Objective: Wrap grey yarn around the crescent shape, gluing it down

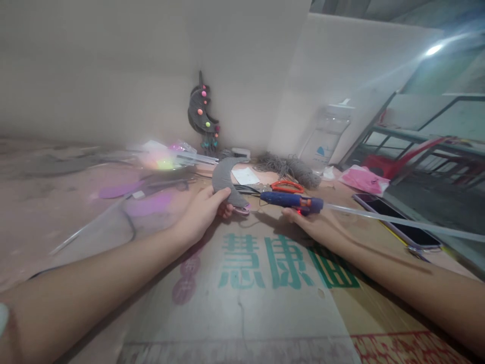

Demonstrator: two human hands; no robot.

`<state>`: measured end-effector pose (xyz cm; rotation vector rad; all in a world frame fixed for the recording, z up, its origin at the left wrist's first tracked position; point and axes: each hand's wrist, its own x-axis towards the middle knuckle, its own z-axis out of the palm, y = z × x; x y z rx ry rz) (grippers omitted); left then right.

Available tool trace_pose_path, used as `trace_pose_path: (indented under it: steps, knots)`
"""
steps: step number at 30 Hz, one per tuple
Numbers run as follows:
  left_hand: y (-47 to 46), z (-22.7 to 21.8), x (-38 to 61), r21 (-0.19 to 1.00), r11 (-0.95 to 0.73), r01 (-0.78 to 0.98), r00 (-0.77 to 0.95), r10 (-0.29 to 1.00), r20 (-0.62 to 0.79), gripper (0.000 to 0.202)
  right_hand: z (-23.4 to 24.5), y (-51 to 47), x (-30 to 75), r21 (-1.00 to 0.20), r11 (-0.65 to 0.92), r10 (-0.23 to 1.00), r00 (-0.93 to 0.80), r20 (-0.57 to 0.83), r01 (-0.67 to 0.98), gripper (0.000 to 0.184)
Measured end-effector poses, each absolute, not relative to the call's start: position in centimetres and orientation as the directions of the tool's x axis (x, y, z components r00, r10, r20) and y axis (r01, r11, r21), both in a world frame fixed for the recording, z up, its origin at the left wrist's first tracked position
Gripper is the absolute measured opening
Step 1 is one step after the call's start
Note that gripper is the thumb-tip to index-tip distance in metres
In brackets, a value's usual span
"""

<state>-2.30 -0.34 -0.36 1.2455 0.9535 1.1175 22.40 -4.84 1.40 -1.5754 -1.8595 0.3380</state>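
Observation:
Between the thumb and fingers of my left hand [206, 210] is a grey yarn-wrapped crescent moon [224, 179], held upright above the cardboard [242, 303]. Something pinkish shows at its lower tip. My right hand [303, 222] is closed round a blue hot glue gun [282, 198], whose nozzle points left toward the moon, a short gap apart. A long clear glue stick [379, 215] juts from the gun's rear to the right, and a small red light glows at its handle. The handle itself is mostly hidden by my fingers.
Behind my hands lie orange-handled pliers [287, 186], a white paper piece [245, 176] and grey yarn [299, 169]. A finished-looking moon ornament [200, 114] hangs on the wall. A clear bottle [328, 134], pink packet [366, 179] and phone [397, 220] are at right; blurred purple pieces [121, 189] at left.

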Motion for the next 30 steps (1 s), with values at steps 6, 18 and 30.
trace_pose_path:
  steps: [6, 18, 30]
  knots:
    - [-0.2, -0.5, -2.3, 0.993, -0.042, -0.110, 0.227, 0.972, 0.066, 0.028, 1.9, -4.2, 23.5, -0.551, 0.280, 0.920, -0.056, 0.388, 0.786, 0.041]
    - [-0.5, -0.1, -2.1, 0.990, -0.066, -0.123, 0.146, 0.986, 0.084, 0.027, 6.1, -2.0, 23.2, -0.540, 0.154, 0.914, 0.088, 0.395, 0.827, 0.038]
    - [-0.7, -0.3, -2.0, 0.994, -0.051, -0.097, 0.130, 0.989, 0.063, 0.034, 3.4, 10.6, 21.4, -0.606, 0.120, 0.979, 0.008, 0.204, 0.786, 0.020]
